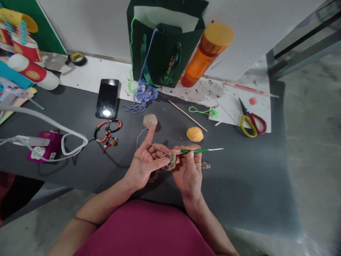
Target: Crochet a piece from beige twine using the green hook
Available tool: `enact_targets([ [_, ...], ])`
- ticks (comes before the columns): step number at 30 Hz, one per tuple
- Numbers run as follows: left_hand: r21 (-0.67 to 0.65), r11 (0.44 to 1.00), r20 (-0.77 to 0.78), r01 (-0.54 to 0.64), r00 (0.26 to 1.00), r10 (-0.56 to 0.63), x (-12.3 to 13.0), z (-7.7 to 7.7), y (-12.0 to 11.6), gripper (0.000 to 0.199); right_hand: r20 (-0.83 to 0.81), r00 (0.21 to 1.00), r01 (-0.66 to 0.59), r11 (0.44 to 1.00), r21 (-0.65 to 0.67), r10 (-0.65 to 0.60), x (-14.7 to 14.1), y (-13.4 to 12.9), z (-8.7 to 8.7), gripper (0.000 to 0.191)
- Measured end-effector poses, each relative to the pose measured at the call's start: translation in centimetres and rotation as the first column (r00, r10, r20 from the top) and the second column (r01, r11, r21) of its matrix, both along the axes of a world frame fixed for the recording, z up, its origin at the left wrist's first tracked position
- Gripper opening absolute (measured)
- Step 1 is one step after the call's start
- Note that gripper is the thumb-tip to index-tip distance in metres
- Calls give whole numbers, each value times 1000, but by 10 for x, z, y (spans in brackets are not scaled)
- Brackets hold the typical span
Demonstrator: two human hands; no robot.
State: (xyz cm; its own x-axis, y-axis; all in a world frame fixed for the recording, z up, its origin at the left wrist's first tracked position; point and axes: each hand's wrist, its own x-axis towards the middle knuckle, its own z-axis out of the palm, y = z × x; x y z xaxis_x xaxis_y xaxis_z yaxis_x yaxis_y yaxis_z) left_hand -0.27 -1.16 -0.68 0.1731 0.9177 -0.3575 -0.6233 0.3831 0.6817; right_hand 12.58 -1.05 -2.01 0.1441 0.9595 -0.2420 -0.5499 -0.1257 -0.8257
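Mid-stitch, a person's right hand [189,174] pinches a green crochet hook [194,151] between thumb and fingers, its metal tip pointing right. The left hand [144,165] grips a tan crochet piece [172,159] with thumb and curled fingers, index finger [150,133] raised toward the far side of the table. The hands nearly meet at the piece, which sits between them, just above a dark table [239,185], with its lumpy edges showing on either side.

Just beyond the raised finger sits a tan yarn ball [150,121], a pale strand [137,138] curving down from it. To its right lie an orange yarn ball [194,134], a wooden stick [188,115] and a green yarn scrap [204,112]. Red-and-yellow scissors [252,122] rest on white paper [229,113] to the far right.

On the left lie beaded bracelets [108,133], a phone [107,97] and a magenta box [46,146] crossed by a white cable [45,124]. Along the far edge stand a green paper bag [165,46] and an orange bottle [207,53], with blue yarn [141,96] spilling beside them.
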Motion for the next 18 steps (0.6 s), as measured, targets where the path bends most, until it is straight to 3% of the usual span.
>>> enact_targets([
  [6,-44,996,145,82,987,-75,-3,4,4,92,-37,994,-100,994,49,102,7,2,0,28],
  [11,20,1000,19,18,1000,-18,-2,5,3,89,-25,986,-161,981,106,164,11,5,1,24],
  [18,50,992,-107,-113,987,118,2,7,1,94,118,987,-116,991,67,107,12,8,1,28],
])
